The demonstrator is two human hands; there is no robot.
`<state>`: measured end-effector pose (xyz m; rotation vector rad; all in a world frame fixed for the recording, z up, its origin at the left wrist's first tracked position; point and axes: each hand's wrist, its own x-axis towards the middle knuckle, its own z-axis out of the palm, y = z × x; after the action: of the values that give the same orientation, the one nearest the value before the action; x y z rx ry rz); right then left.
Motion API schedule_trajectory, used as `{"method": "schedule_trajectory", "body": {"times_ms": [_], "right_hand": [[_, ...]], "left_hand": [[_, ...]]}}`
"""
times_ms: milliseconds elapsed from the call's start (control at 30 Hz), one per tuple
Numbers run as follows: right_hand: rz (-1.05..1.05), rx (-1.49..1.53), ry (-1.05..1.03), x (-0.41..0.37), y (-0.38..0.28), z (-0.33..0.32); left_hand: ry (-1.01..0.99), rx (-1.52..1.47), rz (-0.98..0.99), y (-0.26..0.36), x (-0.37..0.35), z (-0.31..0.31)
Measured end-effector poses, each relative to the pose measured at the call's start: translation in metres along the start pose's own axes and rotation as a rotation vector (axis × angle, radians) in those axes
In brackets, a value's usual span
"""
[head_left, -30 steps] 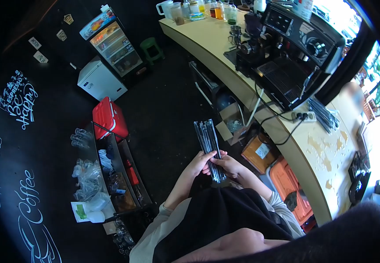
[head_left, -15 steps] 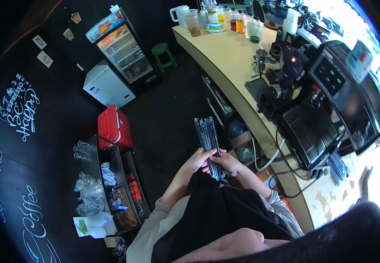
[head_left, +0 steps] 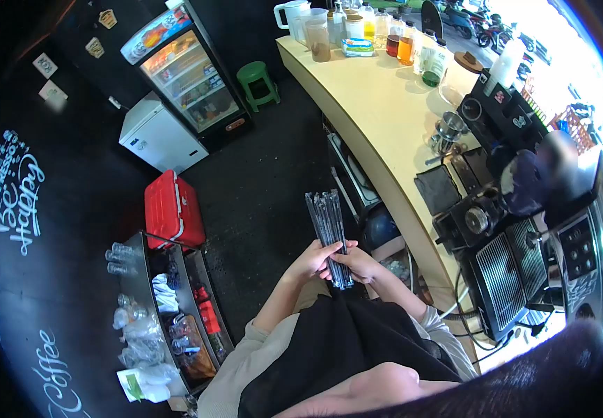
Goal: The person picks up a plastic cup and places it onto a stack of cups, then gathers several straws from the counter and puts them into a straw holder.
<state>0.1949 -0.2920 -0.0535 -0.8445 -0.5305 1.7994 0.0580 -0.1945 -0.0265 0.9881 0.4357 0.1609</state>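
Observation:
Both hands hold one bundle of dark, plastic-wrapped straws [head_left: 326, 219] in front of my black apron. My left hand [head_left: 312, 260] is closed round the bundle from the left, its thumb lying across the front. From the right, my right hand [head_left: 358, 263] grips the same bundle, its thumb close to the left one. The straws stand nearly upright in the view, leaning a little left at the top, and their lower ends poke out below my fingers. Some of the fingers are hidden behind the bundle.
To my right curves a counter [head_left: 364, 90] bearing bottles [head_left: 404, 50], jugs and an espresso machine [head_left: 524, 272]. Shelving [head_left: 150, 261] with glasses and plastic bags stands left, near a red cooler box [head_left: 169, 209]. Farther off are a white chest freezer [head_left: 159, 136], a drinks fridge [head_left: 193, 80] and a green stool [head_left: 258, 83].
My view has shifted, so the counter and espresso machine sit farther right and the wall lettering farther left and lower. Both hands keep hold of the straws, almost unmoved in the view.

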Motion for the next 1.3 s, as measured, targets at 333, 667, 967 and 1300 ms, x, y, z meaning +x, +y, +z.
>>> {"method": "schedule_trajectory", "body": {"times_ms": [333, 667, 967, 1300], "right_hand": [[-0.182, -0.040, 0.177, 0.152, -0.074, 0.000], [-0.338, -0.837, 0.718, 0.195, -0.137, -0.033], [-0.575, -0.120, 0.511, 0.190, -0.190, -0.066], [-0.588, 0.026, 0.568, 0.188, -0.264, -0.115]], "left_hand": [[-0.098, 0.098, -0.201, 0.122, 0.091, -0.120], [-0.178, 0.030, -0.103, 0.187, 0.176, -0.196], [-0.614, 0.052, -0.286, 0.176, 0.249, -0.171], [-0.697, 0.189, -0.388, 0.201, 0.346, -0.121]]}}
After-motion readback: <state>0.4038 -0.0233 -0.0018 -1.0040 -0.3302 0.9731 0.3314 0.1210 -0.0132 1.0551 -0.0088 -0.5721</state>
